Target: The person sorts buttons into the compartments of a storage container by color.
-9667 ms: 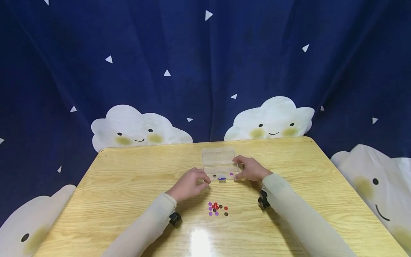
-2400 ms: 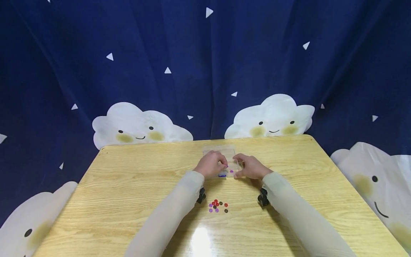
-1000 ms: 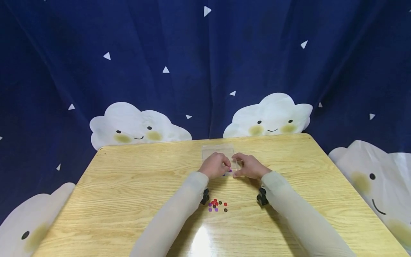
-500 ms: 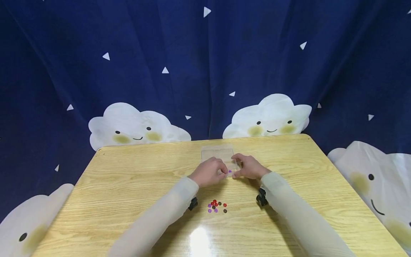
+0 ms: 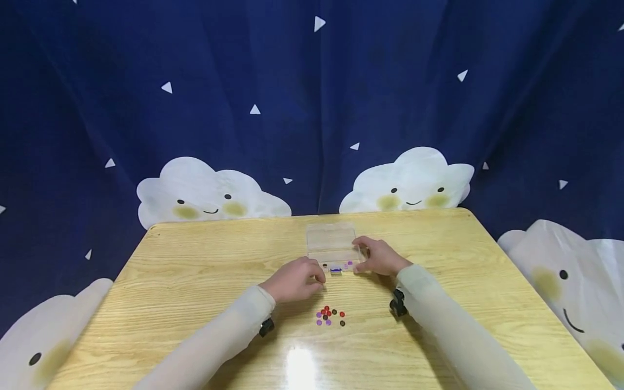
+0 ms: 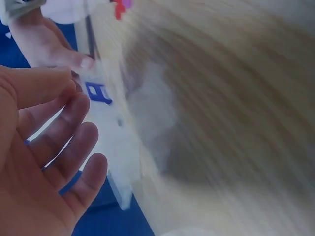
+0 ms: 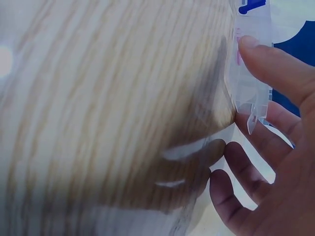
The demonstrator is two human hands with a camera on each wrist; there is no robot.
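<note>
A clear plastic box (image 5: 333, 255), its lid raised at the back and a blue latch (image 5: 336, 270) in front, stands near the table's far edge. Inside, a dark bead (image 5: 325, 265) lies at the left and purple beads (image 5: 349, 263) at the right. My right hand (image 5: 382, 257) grips the box's right end between thumb and fingers. Just in front of the box's left corner hovers my left hand (image 5: 294, 280), fingers loosely bent, with nothing seen between them. Nearer me lies a cluster of small red, purple and dark beads (image 5: 326, 313).
The wooden table (image 5: 205, 260) reaches back to a dark blue curtain (image 5: 234, 70) with white clouds. Black cameras sit on both wrists. A bright light reflection (image 5: 300, 363) shows on the front of the table.
My left hand carried a purple bead into the box's right side, let go, and drew back toward me and left. My right hand has stayed on the box's right end.
</note>
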